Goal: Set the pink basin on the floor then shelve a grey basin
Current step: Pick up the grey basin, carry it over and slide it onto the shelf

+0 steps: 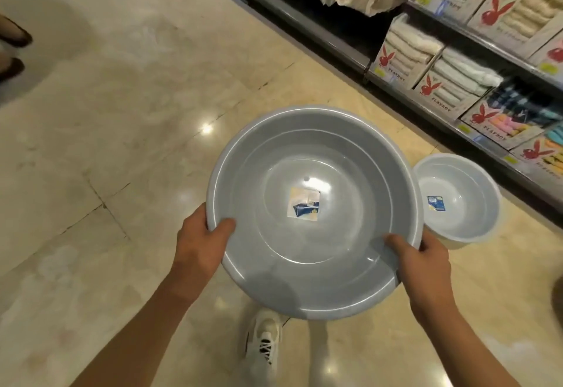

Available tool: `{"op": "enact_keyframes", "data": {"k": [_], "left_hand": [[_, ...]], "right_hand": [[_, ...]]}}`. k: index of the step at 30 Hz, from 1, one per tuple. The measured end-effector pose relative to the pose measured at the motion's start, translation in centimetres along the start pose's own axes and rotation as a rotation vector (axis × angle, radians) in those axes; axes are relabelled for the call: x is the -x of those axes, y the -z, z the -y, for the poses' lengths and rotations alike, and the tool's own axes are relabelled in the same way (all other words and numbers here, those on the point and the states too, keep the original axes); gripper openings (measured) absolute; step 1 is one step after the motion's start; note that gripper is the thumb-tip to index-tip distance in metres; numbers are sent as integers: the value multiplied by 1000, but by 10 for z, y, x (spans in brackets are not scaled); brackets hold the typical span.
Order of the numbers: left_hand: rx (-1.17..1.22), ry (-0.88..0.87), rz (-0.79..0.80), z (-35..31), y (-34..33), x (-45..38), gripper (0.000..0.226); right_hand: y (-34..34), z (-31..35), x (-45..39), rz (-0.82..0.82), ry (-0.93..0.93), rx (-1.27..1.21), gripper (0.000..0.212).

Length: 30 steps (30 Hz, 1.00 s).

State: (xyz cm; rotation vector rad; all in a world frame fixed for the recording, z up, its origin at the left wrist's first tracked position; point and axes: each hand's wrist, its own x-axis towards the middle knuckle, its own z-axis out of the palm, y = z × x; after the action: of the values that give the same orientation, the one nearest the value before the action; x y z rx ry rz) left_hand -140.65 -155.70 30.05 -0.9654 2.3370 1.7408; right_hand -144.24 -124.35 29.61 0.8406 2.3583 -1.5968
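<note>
A large grey basin (313, 234) with a paper label inside is held level in front of me, above the floor. My left hand (202, 242) grips its near-left rim, thumb inside. My right hand (422, 260) grips the near-right rim the same way. A smaller pale grey basin (466, 219) with a blue label stands on the floor to the right, close to the shelf base. No pink basin is in view.
Store shelves (457, 118) with boxed towels run along the right, from top centre to lower right. Polished beige floor tiles (122, 143) spread to the left. Another person's shoes (15, 51) show at the left edge. My white shoe (263, 344) is below the basin.
</note>
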Motion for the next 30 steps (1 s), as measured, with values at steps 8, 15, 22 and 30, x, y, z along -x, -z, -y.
{"op": "enact_keyframes", "data": {"k": [8,15,22,30], "left_hand": [[18,48,42,-24,-73,-113,23],[-99,129,116,-20,-145,-202,32],[-333,196,202,28,-211,-322,49],[-504,219,258,94,-261,-389,73]], "right_hand": [[-19,21,-111,-45,-119,-64,26],[-35,-1,-218,46,-167,37,21],[-81,-43,-343,160,-203,180,11],[-121,-112,-407,117,-309,340,18]]}}
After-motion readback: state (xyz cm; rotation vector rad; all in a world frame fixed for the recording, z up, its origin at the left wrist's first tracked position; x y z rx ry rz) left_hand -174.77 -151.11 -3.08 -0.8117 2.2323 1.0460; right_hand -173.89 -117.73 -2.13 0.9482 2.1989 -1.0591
